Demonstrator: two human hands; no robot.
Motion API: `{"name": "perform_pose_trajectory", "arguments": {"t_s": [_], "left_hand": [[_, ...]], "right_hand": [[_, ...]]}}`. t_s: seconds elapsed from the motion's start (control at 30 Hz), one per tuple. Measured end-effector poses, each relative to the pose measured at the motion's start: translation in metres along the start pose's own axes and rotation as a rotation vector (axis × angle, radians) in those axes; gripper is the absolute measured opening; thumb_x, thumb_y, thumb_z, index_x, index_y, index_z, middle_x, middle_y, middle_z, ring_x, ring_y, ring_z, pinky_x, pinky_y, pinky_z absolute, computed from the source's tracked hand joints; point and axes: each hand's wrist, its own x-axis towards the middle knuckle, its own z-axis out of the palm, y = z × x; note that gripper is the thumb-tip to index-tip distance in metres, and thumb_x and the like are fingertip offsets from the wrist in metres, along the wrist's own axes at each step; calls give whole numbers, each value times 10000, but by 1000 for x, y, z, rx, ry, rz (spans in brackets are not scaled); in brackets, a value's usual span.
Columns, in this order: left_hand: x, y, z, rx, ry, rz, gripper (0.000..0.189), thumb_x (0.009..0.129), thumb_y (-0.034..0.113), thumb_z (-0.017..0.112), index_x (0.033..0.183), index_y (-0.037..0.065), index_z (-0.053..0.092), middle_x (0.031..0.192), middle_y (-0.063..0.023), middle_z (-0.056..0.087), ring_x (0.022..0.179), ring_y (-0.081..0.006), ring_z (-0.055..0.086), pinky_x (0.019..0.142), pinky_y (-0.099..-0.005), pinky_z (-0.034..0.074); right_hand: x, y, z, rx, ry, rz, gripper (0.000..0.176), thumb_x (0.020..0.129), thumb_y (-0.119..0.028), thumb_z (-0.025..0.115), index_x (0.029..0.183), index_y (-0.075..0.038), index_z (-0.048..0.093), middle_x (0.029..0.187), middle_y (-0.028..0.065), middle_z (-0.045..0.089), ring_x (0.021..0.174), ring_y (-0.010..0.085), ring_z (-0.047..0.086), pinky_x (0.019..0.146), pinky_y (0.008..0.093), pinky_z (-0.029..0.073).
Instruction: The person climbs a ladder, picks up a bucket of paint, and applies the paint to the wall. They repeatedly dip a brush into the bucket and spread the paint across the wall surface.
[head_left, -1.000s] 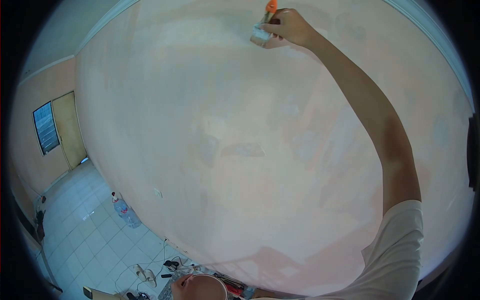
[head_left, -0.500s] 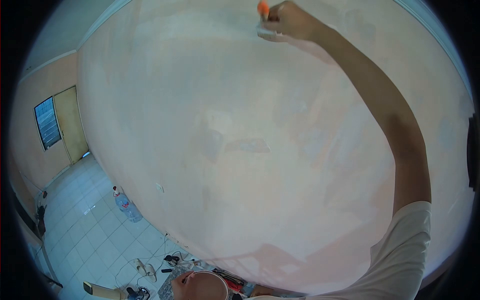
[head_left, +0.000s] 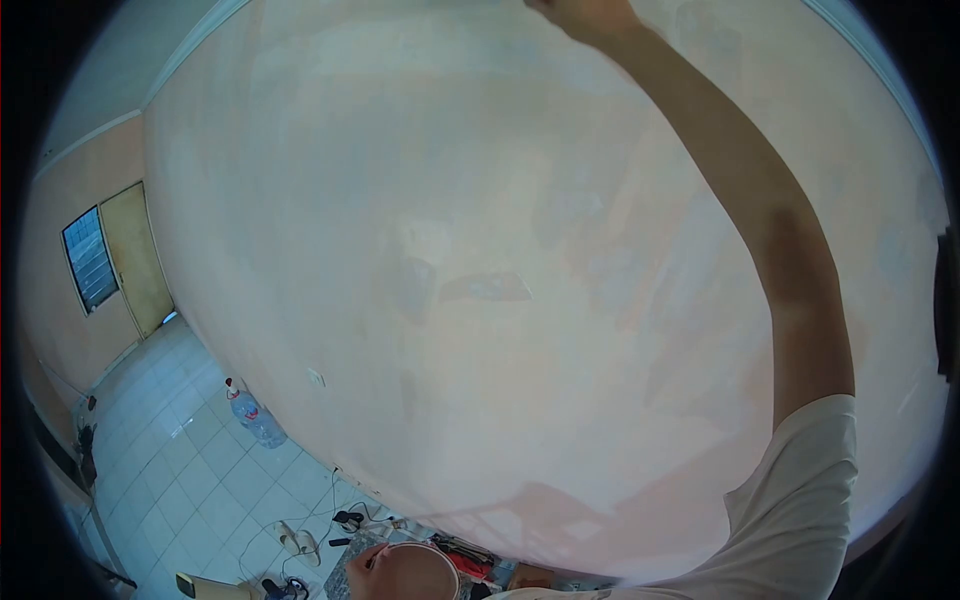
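Note:
My right hand [head_left: 585, 16] reaches to the top edge of the view, close to the upper wall, with its fingers curled and partly cut off. The orange-handled putty knife it gripped a moment ago is now out of view above. Low in the view, my left hand [head_left: 364, 571] grips the rim of a round bucket [head_left: 418, 574], whose inside looks pinkish brown. The wall [head_left: 480, 400] is pale pink with whitish and greyish patches. One sharper-edged patch [head_left: 488, 288] shows near the middle.
A large clear water bottle [head_left: 256, 418] stands on the tiled floor [head_left: 215, 480] by the wall. Cables, a pair of slippers [head_left: 298, 541] and tools [head_left: 468, 560] lie below. A wall socket [head_left: 316, 378] sits low; a door [head_left: 138, 260] is far left.
My right hand has risen along the wall, taking the putty knife beyond the top edge. The view has shifted slightly. My left hand stays at the bucket.

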Motion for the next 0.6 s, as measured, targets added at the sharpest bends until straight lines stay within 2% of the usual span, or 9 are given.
{"name": "perform_pose_trajectory", "arguments": {"t_s": [0.07,0.1,0.2,0.23,0.3,0.37,0.4,0.57,0.6], "left_hand": [[2,1,0,-69,26,-48,301,940,250,684,1085,-4,754,902,-169,765,819,-180,714,738,-315,549],[5,-3,-3,15,-8,-3,326,967,288,656,1108,6,740,993,-179,749,916,-245,704,802,-358,538],[3,0,-2,59,-31,61,345,994,323,630,1128,20,727,1070,-190,735,998,-308,699,854,-398,532],[3,5,-2,28,-19,82,339,993,320,632,1126,25,729,1056,-190,737,983,-306,704,841,-396,537],[1,32,4,14,26,55,320,957,283,664,1098,6,743,987,-189,750,908,-259,717,797,-366,546],[2,48,5,0,77,17,304,921,246,696,1069,-12,757,919,-189,764,833,-213,729,753,-337,555],[3,46,7,-13,83,2,307,910,236,709,1062,-26,753,888,-193,758,821,-205,726,740,-336,554],[0,34,6,-78,77,9,319,909,256,718,1048,-29,747,904,-197,759,824,-200,725,743,-346,555],[-2,49,5,-65,81,-31,317,917,256,715,1052,-29,745,907,-193,759,833,-194,725,749,-341,553]], "right_hand": [[-33,-7,33,195,-328,115,37,881,-71,622,871,-36,626,870,135,653,813,332,657,704,431,526],[-55,-24,29,109,-333,-156,65,844,-86,621,900,-54,628,926,124,662,814,328,671,705,432,533],[-86,-95,11,221,-594,-149,101,853,-153,629,898,-98,700,922,119,703,866,332,691,710,462,551],[-97,-118,1,346,-703,-64,88,883,-188,662,890,-105,692,908,99,704,835,319,675,723,442,535],[-130,-164,-17,702,-851,202,347,932,-404,697,1154,-140,734,987,95,739,879,269,696,788,381,542],[-138,-199,-55,955,-1034,360,405,939,-369,701,1266,-130,687,926,73,724,748,200,635,770,348,534],[-154,-215,-62,1093,-920,373,346,955,-308,694,1238,-110,698,937,57,719,721,145,617,719,312,531],[-217,-298,-102,1730,-655,1155,248,927,-120,680,1146,-3,696,905,50,706,765,101,628,651,256,520],[-236,-314,-101,1780,-687,1169,248,927,-120,680,1146,-3,696,905,50,706,765,101,628,651,256,520]]}}
